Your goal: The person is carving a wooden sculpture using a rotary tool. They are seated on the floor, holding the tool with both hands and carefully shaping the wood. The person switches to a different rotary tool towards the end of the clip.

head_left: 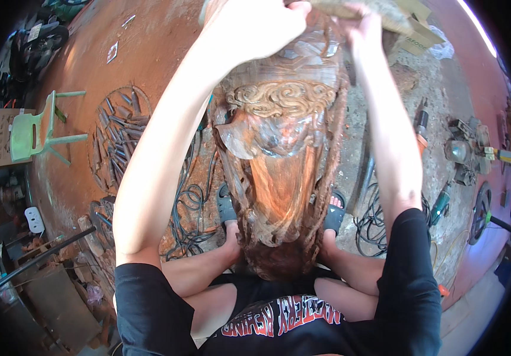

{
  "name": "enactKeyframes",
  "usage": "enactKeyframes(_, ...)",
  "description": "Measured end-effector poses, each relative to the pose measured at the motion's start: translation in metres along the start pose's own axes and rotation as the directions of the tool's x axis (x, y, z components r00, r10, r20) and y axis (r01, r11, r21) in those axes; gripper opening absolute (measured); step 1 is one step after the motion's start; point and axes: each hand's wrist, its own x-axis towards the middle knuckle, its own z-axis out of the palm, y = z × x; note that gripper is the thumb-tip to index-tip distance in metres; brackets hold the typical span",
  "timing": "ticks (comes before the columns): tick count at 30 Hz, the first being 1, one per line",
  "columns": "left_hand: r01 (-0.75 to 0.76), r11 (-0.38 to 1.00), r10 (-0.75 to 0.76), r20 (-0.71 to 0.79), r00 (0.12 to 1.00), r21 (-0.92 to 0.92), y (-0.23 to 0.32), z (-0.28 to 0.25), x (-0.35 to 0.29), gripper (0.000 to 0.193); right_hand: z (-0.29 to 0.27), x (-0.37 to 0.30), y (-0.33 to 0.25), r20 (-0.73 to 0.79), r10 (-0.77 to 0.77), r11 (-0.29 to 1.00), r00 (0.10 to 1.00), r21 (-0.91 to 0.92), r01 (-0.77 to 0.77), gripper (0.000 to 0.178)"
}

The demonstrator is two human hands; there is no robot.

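A large brown wood carving (pixel 282 184) stands between my legs, with curled relief and smooth fold-like surfaces down its front. Its upper part is blurred. Both my arms reach past it to the top of the view. My left hand (pixel 276 26) is closed at the carving's upper left, its fingertips mostly cut off; what it holds is hidden. Closed at the upper right, my right hand (pixel 362 26) grips a pale grey-brown edge piece (pixel 389 19) at the carving's top. Whether that piece belongs to the carving, I cannot tell.
Many chisel-like tools (pixel 122 127) lie in a round pile on the left. Beyond is a green chair (pixel 36 130). Black cables (pixel 190 213) coil beside both feet. On the right lie an orange-and-black power tool (pixel 422 127), a green power tool (pixel 441 204) and metal parts (pixel 463 148).
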Motion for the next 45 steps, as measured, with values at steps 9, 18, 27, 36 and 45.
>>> enactKeyframes(9, 0.022, 1.0, -0.022, 0.017, 1.0, -0.015, -0.015, 0.018, 0.012, 0.036, -0.084, -0.057, 0.04, 0.085, 0.054, 0.95, 0.995, 0.302, -0.078, 0.019)
enactKeyframes(18, -0.028, 0.998, 0.027, 0.026, 0.999, 0.049, -0.015, 0.035, 0.016, 0.041, -0.115, -0.104, 0.011, 0.295, 0.207, 0.959, 0.933, 0.128, -0.254, 0.049)
enactKeyframes(27, -0.057, 0.977, 0.057, 0.005, 0.998, 0.207, -0.013, 0.039, 0.007, 0.043, -0.17, -0.205, -0.092, 0.406, 0.567, 0.12, 0.717, -0.902, 0.415, 0.066)
enactKeyframes(36, -0.035, 0.992, 0.037, -0.016, 0.999, 0.121, -0.013, 0.035, 0.016, 0.049, -0.286, -0.34, -0.002, 0.255, 0.56, 0.666, 0.788, -0.704, -0.246, 0.061)
enactKeyframes(45, -0.121, 0.993, 0.121, -0.074, 0.99, -0.001, -0.026, 0.039, 0.017, 0.044, -0.339, -0.445, 0.092, -0.202, 0.615, 0.531, 0.762, -0.608, -0.59, 0.053)
